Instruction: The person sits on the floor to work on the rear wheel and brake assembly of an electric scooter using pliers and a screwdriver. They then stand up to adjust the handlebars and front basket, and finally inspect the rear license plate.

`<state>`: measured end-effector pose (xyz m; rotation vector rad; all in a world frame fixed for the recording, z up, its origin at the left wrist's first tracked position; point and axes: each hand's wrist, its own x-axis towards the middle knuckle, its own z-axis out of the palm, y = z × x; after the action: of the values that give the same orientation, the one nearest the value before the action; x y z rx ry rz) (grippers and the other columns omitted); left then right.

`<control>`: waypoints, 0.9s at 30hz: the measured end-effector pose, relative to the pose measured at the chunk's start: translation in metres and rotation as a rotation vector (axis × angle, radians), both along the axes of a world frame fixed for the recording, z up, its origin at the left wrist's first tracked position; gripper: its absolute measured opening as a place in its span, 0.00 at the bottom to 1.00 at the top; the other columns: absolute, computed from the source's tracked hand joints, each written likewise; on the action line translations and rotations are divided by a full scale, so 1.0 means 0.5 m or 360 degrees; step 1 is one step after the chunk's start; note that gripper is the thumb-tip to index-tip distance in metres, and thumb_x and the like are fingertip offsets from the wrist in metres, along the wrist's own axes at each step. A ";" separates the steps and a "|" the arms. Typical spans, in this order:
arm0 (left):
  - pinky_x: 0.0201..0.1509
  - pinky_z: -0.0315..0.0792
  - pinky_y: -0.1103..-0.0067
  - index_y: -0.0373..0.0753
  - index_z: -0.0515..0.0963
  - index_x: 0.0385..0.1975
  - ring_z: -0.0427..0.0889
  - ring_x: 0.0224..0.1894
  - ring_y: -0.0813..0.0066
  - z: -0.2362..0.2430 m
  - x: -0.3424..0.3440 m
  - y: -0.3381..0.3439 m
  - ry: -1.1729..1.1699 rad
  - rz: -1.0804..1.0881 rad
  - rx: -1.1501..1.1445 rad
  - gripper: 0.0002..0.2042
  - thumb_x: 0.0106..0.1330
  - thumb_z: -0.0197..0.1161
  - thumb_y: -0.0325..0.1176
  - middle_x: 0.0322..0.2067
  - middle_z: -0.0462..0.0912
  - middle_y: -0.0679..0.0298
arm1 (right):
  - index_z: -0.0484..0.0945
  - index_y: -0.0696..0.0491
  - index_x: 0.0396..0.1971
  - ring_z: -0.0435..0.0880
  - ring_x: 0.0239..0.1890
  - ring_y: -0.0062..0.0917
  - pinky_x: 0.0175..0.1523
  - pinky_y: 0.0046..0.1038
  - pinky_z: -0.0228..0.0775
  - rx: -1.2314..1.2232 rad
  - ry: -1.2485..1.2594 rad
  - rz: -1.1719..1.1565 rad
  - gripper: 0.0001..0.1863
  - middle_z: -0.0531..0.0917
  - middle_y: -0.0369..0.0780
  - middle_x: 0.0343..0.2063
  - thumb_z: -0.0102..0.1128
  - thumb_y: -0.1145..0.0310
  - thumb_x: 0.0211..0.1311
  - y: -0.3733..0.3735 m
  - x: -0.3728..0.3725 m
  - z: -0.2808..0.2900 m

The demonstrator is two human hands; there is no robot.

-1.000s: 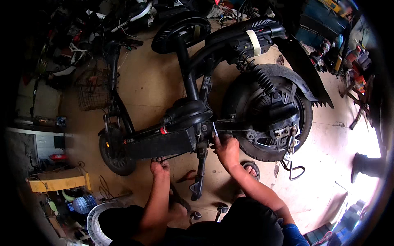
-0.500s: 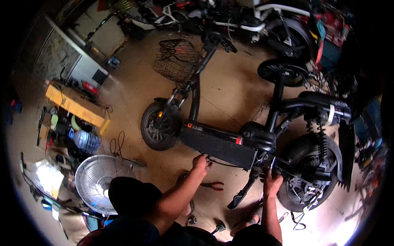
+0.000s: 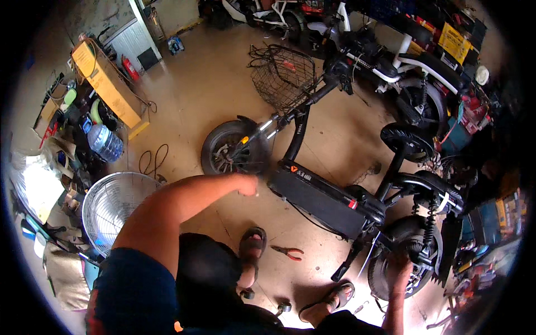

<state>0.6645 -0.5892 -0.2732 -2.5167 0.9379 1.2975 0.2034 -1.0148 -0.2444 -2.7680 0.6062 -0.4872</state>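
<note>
My left hand point(image 3: 246, 185) hangs over the floor just left of the front end of the deck point(image 3: 312, 198) of a black electric scooter lying on its side; its fingers are too blurred to tell if closed. My right hand point(image 3: 400, 268) is at the rear wheel point(image 3: 381, 279), partly lost against it and blurred. A thin pale strip point(image 3: 368, 251) sticks out beside that wheel. The scooter's front wheel point(image 3: 220, 153) and wire basket point(image 3: 282, 75) lie beyond my left hand. Red-handled pliers point(image 3: 287, 251) lie on the floor by my left sandal.
A metal fan point(image 3: 103, 218) stands left of me, near a yellow cabinet point(image 3: 103, 81), a water jug point(image 3: 106, 145), a loose cable point(image 3: 156, 159) and assorted clutter. Behind the scooter stand other two-wheelers point(image 3: 419, 103). Tools and boxes point(image 3: 497, 223) crowd the right side.
My left hand has left the deck's lower edge and moved forward toward the front wheel. My right hand has shifted from the joint behind the deck onto the rear wheel. The view has swung left.
</note>
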 end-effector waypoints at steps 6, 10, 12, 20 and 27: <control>0.34 0.78 0.66 0.37 0.86 0.42 0.84 0.31 0.63 -0.155 -0.025 0.063 -0.0008 0.1120 -0.1022 0.16 0.72 0.62 0.44 0.29 0.86 0.52 | 0.86 0.55 0.44 0.88 0.44 0.46 0.48 0.39 0.80 0.0504 0.0164 0.0583 0.15 0.89 0.49 0.42 0.64 0.79 0.56 0.135 0.191 0.247; 0.44 0.77 0.62 0.38 0.85 0.45 0.85 0.36 0.53 -0.286 -0.019 0.038 -0.0089 0.1387 -0.1496 0.13 0.68 0.64 0.39 0.36 0.87 0.50 | 0.84 0.53 0.51 0.88 0.48 0.44 0.54 0.41 0.80 0.0234 0.0640 0.0920 0.20 0.88 0.49 0.46 0.71 0.60 0.61 0.222 0.281 0.169; 0.45 0.77 0.61 0.38 0.85 0.44 0.86 0.38 0.51 -0.316 -0.015 0.025 -0.0167 0.1396 -0.1616 0.13 0.67 0.65 0.38 0.37 0.88 0.49 | 0.83 0.56 0.50 0.86 0.51 0.44 0.58 0.43 0.76 0.0177 0.0665 0.0983 0.23 0.87 0.51 0.44 0.71 0.56 0.61 0.258 0.309 0.077; 0.41 0.80 0.66 0.36 0.84 0.41 0.87 0.34 0.59 -0.322 -0.046 -0.006 -0.0127 0.1821 -0.1632 0.10 0.64 0.67 0.33 0.33 0.88 0.50 | 0.74 0.60 0.55 0.82 0.52 0.45 0.57 0.41 0.77 -0.0192 0.0871 0.0651 0.27 0.82 0.50 0.47 0.71 0.61 0.61 0.421 0.409 -0.120; 0.27 0.82 0.77 0.29 0.81 0.40 0.86 0.28 0.72 -0.347 -0.141 -0.058 0.0587 0.2704 -0.2071 0.07 0.66 0.69 0.24 0.30 0.86 0.57 | 0.75 0.61 0.60 0.77 0.60 0.51 0.66 0.46 0.68 0.0225 0.0767 0.0508 0.26 0.79 0.56 0.57 0.65 0.72 0.61 0.431 0.461 -0.201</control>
<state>0.5939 -0.6181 -0.4468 -4.3485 -1.4411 1.6126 0.4338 -0.7994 -0.3449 -2.7721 0.2640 0.2877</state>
